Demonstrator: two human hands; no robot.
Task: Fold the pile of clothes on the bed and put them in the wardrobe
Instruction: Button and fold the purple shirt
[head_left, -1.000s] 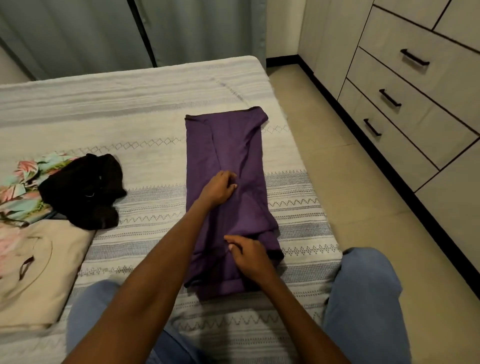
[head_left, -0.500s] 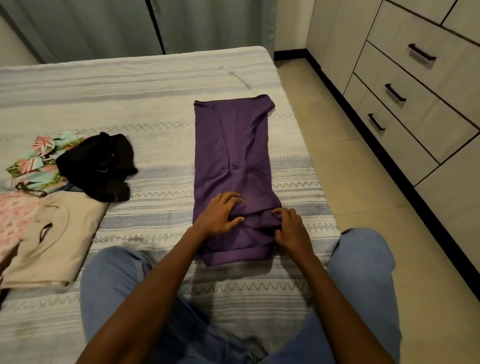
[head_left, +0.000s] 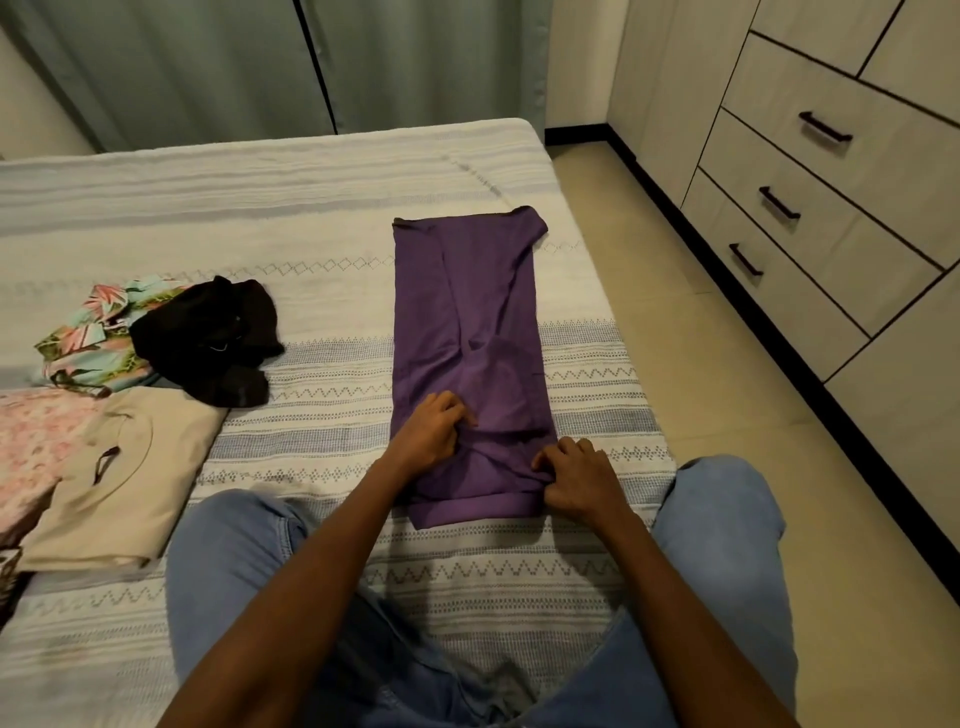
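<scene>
A purple garment (head_left: 467, 322) lies folded into a long strip on the striped bed (head_left: 322, 171), running away from me. My left hand (head_left: 431, 434) rests on its near left part, fingers curled into the cloth. My right hand (head_left: 576, 480) pinches the near right corner of the strip. At the left lie a crumpled black garment (head_left: 208, 343), a floral garment (head_left: 88, 338), a folded beige shirt (head_left: 114, 478) and a pink patterned piece (head_left: 31, 431). The wardrobe (head_left: 841, 171) with dark-handled drawers stands at the right.
My knees in blue jeans (head_left: 722, 525) rest on the bed on either side of the garment's near end. A tiled floor strip (head_left: 691, 364) separates bed and wardrobe. Grey-green curtains (head_left: 260, 67) hang behind the bed.
Both hands have slid toward the near end of the purple strip; the right went from its middle to the near right corner. The view has shifted, showing more of the left pile.
</scene>
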